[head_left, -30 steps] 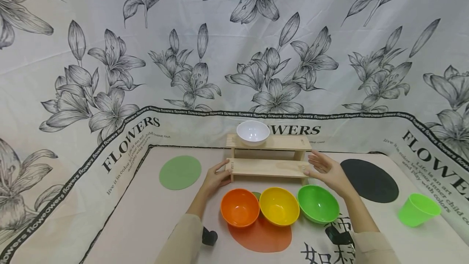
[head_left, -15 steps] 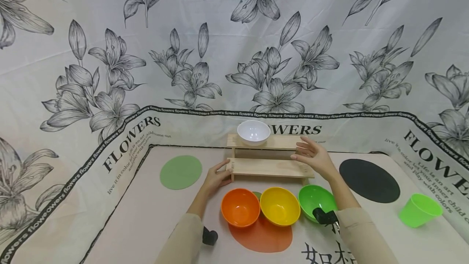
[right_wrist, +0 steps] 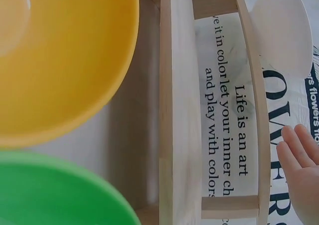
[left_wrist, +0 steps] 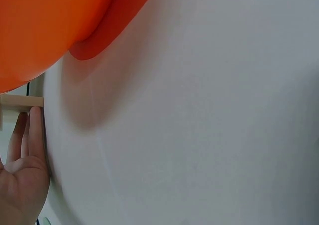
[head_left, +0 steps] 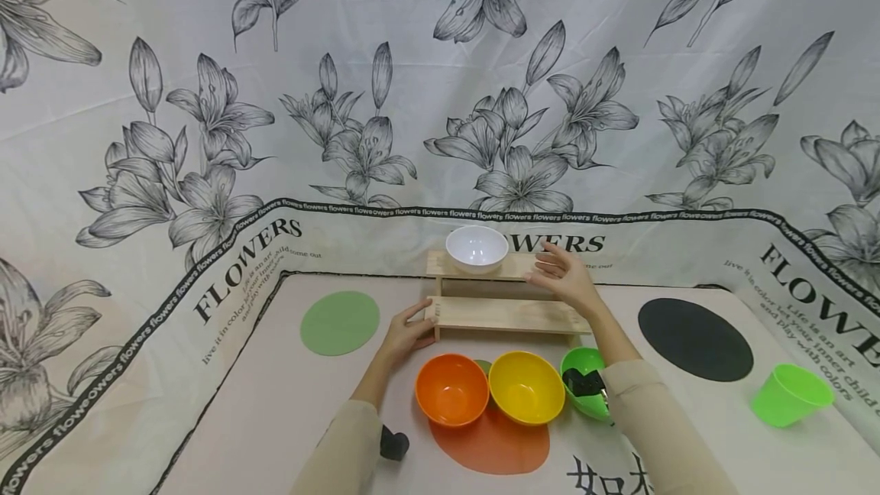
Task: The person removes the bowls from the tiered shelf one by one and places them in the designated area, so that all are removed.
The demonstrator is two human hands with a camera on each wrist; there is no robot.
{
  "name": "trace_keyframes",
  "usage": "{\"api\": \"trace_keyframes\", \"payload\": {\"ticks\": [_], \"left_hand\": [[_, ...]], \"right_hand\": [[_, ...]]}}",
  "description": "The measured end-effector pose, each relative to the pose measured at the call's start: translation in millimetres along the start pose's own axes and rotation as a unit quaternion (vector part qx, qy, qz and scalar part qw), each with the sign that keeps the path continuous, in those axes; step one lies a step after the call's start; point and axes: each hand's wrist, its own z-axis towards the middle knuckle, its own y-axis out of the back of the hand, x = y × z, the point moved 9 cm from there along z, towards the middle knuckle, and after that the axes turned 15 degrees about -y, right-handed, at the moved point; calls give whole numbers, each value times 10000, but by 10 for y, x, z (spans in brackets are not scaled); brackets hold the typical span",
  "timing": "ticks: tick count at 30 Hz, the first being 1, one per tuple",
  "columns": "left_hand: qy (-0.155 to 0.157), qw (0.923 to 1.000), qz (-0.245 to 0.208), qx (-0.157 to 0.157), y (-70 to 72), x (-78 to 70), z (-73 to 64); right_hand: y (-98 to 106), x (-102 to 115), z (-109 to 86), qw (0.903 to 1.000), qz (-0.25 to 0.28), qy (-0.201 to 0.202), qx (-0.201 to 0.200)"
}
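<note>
A two-tier wooden rack (head_left: 509, 315) stands at the back of the table. My left hand (head_left: 406, 334) is at its left end, and in the left wrist view the straight fingers (left_wrist: 36, 135) reach the wood with their tips. On the upper tier, toward the left, sits a white bowl (head_left: 477, 250). My right hand (head_left: 567, 277) hovers over the right part of the upper tier, fingers extended toward the bowl and apart from it, holding nothing. In front of the rack stand an orange bowl (head_left: 451, 392), a yellow bowl (head_left: 526, 389) and a green bowl (head_left: 580, 363), partly hidden by my right forearm.
A green cup (head_left: 791, 396) stands at the far right. Flat on the table show a dark oval (head_left: 694, 338), a light green circle (head_left: 340, 323) and an orange-red patch (head_left: 491, 449) beneath the bowls. A flower-printed cloth (head_left: 385, 14) hangs behind the rack.
My right hand has left the rack's right end and moved left and up toward the white bowl, its forearm now crossing the green bowl. The left hand has stayed at the rack's left end.
</note>
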Motion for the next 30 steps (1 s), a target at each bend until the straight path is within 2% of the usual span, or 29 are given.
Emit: {"api": "trace_keyframes", "payload": {"ticks": [10,21,25,30], "left_hand": [[2,10000,23,-9,-3,-23,-7],[-32,10000,31,36,-13,-27,-11],[-32,10000,16,43,-16,-28,-13],[-10,10000,-5,23,-13,-18,-10]], "right_hand": [[-219,87,126,9998,155,117,102],[-408,121,195,9988,461,-8,188],[-475,161,207,9985,489,135,222],[-541,207,207,9958,641,571,303]]}}
